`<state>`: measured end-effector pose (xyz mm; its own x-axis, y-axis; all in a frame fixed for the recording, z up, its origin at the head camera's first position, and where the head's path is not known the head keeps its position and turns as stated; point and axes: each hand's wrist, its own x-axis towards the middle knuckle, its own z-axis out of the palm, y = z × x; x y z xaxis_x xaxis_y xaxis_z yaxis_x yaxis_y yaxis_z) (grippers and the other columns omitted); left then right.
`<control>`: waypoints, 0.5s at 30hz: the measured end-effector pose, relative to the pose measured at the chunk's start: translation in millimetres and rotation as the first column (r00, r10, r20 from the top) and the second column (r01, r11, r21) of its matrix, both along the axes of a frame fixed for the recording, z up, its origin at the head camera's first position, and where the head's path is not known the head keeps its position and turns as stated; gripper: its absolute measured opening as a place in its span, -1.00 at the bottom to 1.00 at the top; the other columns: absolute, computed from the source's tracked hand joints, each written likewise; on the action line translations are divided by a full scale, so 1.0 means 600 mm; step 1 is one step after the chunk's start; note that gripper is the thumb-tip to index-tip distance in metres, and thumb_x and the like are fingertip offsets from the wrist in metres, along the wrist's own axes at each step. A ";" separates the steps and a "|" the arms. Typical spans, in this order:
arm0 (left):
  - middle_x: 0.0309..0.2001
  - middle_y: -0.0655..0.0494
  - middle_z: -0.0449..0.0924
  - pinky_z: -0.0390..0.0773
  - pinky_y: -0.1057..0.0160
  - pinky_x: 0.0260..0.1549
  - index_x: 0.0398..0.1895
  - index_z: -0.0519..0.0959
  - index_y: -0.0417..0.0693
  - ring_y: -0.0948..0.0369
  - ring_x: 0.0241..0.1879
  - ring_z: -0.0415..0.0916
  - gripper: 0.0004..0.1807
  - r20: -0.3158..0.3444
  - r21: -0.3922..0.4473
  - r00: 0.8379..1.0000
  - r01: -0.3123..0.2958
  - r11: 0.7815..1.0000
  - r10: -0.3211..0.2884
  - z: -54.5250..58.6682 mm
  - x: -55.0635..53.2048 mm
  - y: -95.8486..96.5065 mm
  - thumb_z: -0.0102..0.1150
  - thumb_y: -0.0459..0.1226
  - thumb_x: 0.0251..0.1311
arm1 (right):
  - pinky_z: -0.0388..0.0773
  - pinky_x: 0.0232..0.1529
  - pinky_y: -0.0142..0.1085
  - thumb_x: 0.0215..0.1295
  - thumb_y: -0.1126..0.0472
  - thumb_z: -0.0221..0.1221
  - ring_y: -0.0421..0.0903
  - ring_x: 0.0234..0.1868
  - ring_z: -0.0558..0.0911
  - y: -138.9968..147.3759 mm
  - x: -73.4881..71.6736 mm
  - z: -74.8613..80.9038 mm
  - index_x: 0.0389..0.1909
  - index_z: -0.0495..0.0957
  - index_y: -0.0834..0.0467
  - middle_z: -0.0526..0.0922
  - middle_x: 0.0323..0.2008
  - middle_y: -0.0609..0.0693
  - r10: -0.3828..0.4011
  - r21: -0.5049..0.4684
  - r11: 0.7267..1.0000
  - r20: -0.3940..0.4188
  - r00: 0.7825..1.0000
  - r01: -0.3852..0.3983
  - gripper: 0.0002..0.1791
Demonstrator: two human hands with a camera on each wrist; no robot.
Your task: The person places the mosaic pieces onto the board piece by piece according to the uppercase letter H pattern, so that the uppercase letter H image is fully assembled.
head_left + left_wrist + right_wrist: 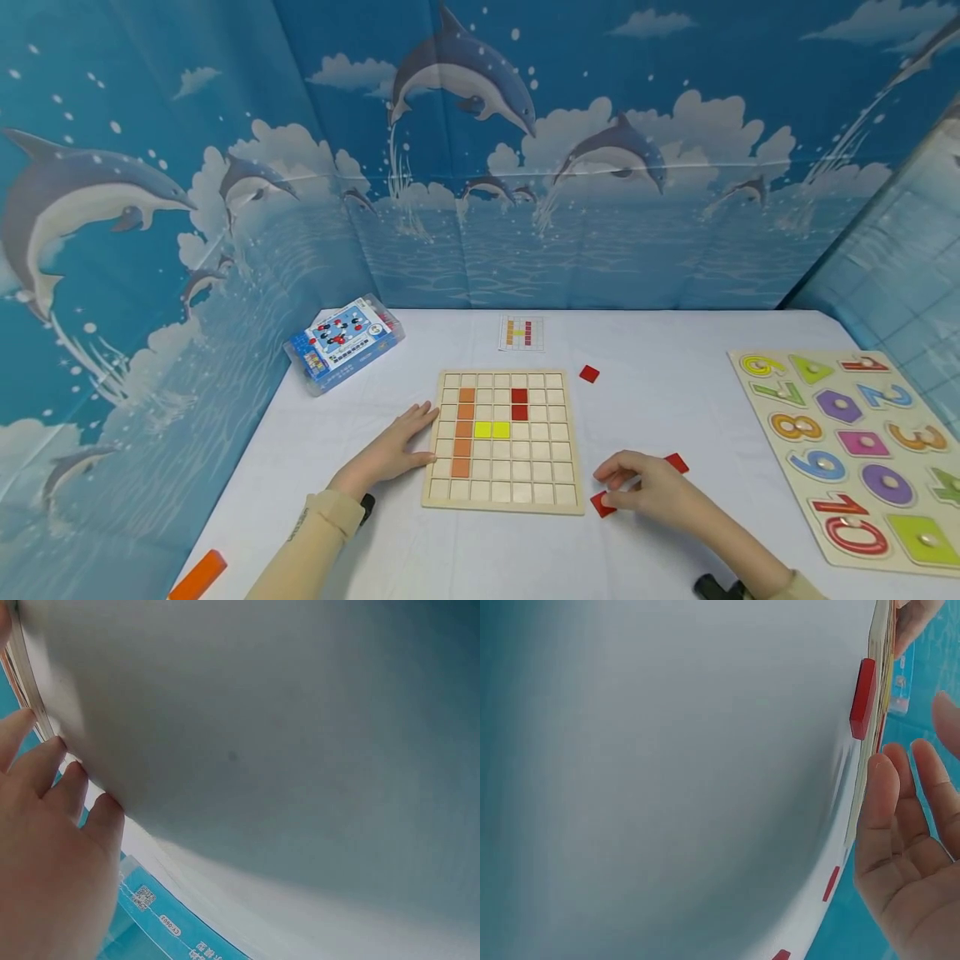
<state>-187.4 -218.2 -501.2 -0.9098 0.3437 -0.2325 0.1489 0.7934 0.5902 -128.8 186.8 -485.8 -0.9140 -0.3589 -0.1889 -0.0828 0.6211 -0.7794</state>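
A light wooden grid board (504,507) lies at mid-table, with a column of orange tiles (461,447), two yellow tiles (492,430) and two red tiles (519,404) set in its squares. My left hand (393,446) rests along the board's left edge, fingers extended onto the rim. Near the lower right corner of the board, my right hand (645,492) hovers with fingers bent loosely, its thumb overlapping a loose red tile (598,505). The right wrist view shows that red tile (862,699) on the table, apart from the fingers (881,787).
More loose red tiles are a red tile (589,373) beyond the board and a red tile (677,462) behind the right hand. A pattern card (522,333) lies behind the board. A blue box (345,342), an orange block (198,575) and a number puzzle (795,492) surround it.
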 end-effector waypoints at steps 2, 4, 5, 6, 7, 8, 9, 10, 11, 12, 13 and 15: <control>0.58 -0.01 -0.01 0.01 -0.20 0.48 0.53 0.17 -0.01 -0.07 0.58 -0.18 -0.18 -0.003 -0.001 1.000 -0.002 1.000 0.002 0.001 0.000 -0.001 0.31 -0.19 0.23 | 0.57 -0.25 -0.44 0.07 0.17 0.43 -0.32 -0.29 0.56 -0.003 -0.001 -0.001 -0.21 0.66 0.05 0.66 -0.29 -0.14 0.003 0.016 1.000 -0.009 1.000 -0.003 -0.75; 0.57 -0.01 -0.01 0.01 -0.20 0.48 0.52 0.18 -0.01 -0.07 0.57 -0.18 -0.18 -0.003 0.004 1.000 -0.006 1.000 0.006 0.002 0.000 -0.001 0.31 -0.19 0.23 | 0.55 -0.27 -0.44 0.06 0.18 0.44 -0.27 -0.28 0.55 -0.009 -0.003 -0.001 -0.22 0.66 0.04 0.64 -0.29 -0.15 0.005 0.040 0.999 -0.016 1.000 -0.004 -0.75; 0.57 -0.01 -0.01 0.01 -0.20 0.48 0.52 0.18 -0.01 -0.07 0.57 -0.18 -0.18 0.000 0.008 1.000 -0.008 1.000 0.008 0.002 0.000 -0.002 0.31 -0.20 0.23 | 0.54 -0.28 -0.45 0.04 0.19 0.45 -0.25 -0.28 0.54 -0.012 -0.004 -0.001 -0.23 0.66 0.03 0.63 -0.30 -0.16 0.001 0.057 0.998 -0.007 1.000 -0.001 -0.74; 0.57 -0.01 -0.01 0.01 -0.20 0.48 0.52 0.18 -0.01 -0.08 0.57 -0.18 -0.18 0.003 0.011 1.000 -0.011 1.000 0.011 0.001 0.000 -0.002 0.31 -0.20 0.23 | 0.53 -0.29 -0.45 0.02 0.19 0.46 -0.22 -0.28 0.53 -0.016 -0.004 -0.002 -0.24 0.65 0.03 0.62 -0.31 -0.16 -0.001 0.073 0.997 0.001 1.000 0.001 -0.74; 0.57 -0.02 -0.01 0.01 -0.21 0.48 0.52 0.18 -0.02 -0.08 0.57 -0.18 -0.18 0.003 0.014 1.000 -0.012 1.000 0.012 0.001 0.000 -0.002 0.31 -0.19 0.23 | 0.51 -0.31 -0.45 0.00 0.20 0.47 -0.21 -0.28 0.52 -0.020 -0.005 -0.002 -0.25 0.65 0.02 0.60 -0.34 -0.16 -0.009 0.094 0.996 0.013 1.000 0.008 -0.73; 0.57 -0.01 -0.01 0.00 -0.21 0.48 0.52 0.18 -0.01 -0.08 0.57 -0.18 -0.18 0.007 0.017 1.000 -0.014 1.000 0.014 0.001 0.001 -0.002 0.31 -0.19 0.23 | 0.49 -0.33 -0.44 -0.02 0.21 0.48 -0.19 -0.28 0.50 -0.024 -0.005 -0.002 -0.26 0.65 0.02 0.58 -0.36 -0.15 -0.017 0.113 0.993 0.026 1.000 0.014 -0.72; 0.57 -0.02 -0.01 0.00 -0.22 0.48 0.52 0.18 -0.01 -0.09 0.57 -0.18 -0.18 0.007 0.019 1.000 -0.013 1.000 0.013 0.000 0.001 -0.001 0.31 -0.19 0.23 | 0.47 -0.34 -0.44 -0.04 0.20 0.50 -0.18 -0.29 0.48 -0.028 -0.005 -0.003 -0.27 0.64 0.01 0.56 -0.37 -0.15 -0.027 0.134 0.991 0.041 0.999 0.021 -0.71; 0.57 -0.02 -0.01 0.00 -0.22 0.48 0.52 0.18 -0.01 -0.09 0.57 -0.18 -0.18 0.008 0.020 1.000 -0.013 1.000 0.013 -0.001 0.001 -0.001 0.31 -0.19 0.23 | 0.46 -0.33 -0.43 -0.06 0.21 0.51 -0.17 -0.29 0.46 -0.031 -0.005 -0.003 -0.28 0.64 0.01 0.54 -0.39 -0.15 -0.038 0.153 0.988 0.055 0.998 0.029 -0.69; 0.57 -0.02 -0.01 0.00 -0.23 0.47 0.52 0.18 -0.01 -0.09 0.57 -0.18 -0.19 0.006 0.019 1.000 -0.012 1.000 0.012 -0.002 0.001 -0.001 0.31 -0.18 0.23 | 0.45 -0.33 -0.42 -0.08 0.22 0.52 -0.16 -0.29 0.45 -0.034 -0.004 -0.002 -0.29 0.64 0.01 0.53 -0.40 -0.14 -0.046 0.169 0.985 0.066 0.997 0.035 -0.68; 0.57 -0.02 0.00 0.00 -0.23 0.47 0.52 0.19 -0.01 -0.10 0.57 -0.17 -0.19 0.002 0.017 1.000 -0.011 1.000 0.011 -0.002 0.001 -0.001 0.31 -0.18 0.22 | 0.44 -0.33 -0.41 -0.10 0.23 0.52 -0.16 -0.29 0.44 -0.035 -0.003 -0.002 -0.29 0.63 0.01 0.52 -0.40 -0.14 -0.047 0.179 0.983 0.068 0.997 0.034 -0.67; 0.57 -0.02 0.00 0.01 -0.23 0.47 0.52 0.19 -0.02 -0.10 0.57 -0.17 -0.19 -0.003 0.016 1.000 -0.009 1.000 0.009 -0.002 0.001 0.000 0.31 -0.18 0.22 | 0.43 -0.33 -0.41 -0.11 0.24 0.53 -0.16 -0.29 0.43 -0.036 -0.002 -0.002 -0.29 0.63 0.01 0.51 -0.40 -0.13 -0.047 0.186 0.982 0.067 0.997 0.034 -0.66; 0.57 -0.03 0.00 0.01 -0.23 0.47 0.52 0.19 -0.02 -0.10 0.57 -0.17 -0.19 -0.008 0.016 1.000 -0.005 1.000 0.005 -0.002 0.001 0.000 0.31 -0.18 0.22 | 0.41 -0.33 -0.41 -0.13 0.26 0.53 -0.15 -0.29 0.42 -0.034 -0.001 -0.001 -0.30 0.62 0.01 0.50 -0.38 -0.14 -0.026 0.187 0.982 0.056 0.998 0.016 -0.65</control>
<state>-186.8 -218.1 -502.7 -0.9132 0.3432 -0.2197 0.1500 0.7844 0.6019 -129.3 166.5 -486.6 -0.9066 -0.2933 -0.3035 -0.0264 0.7571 -0.6527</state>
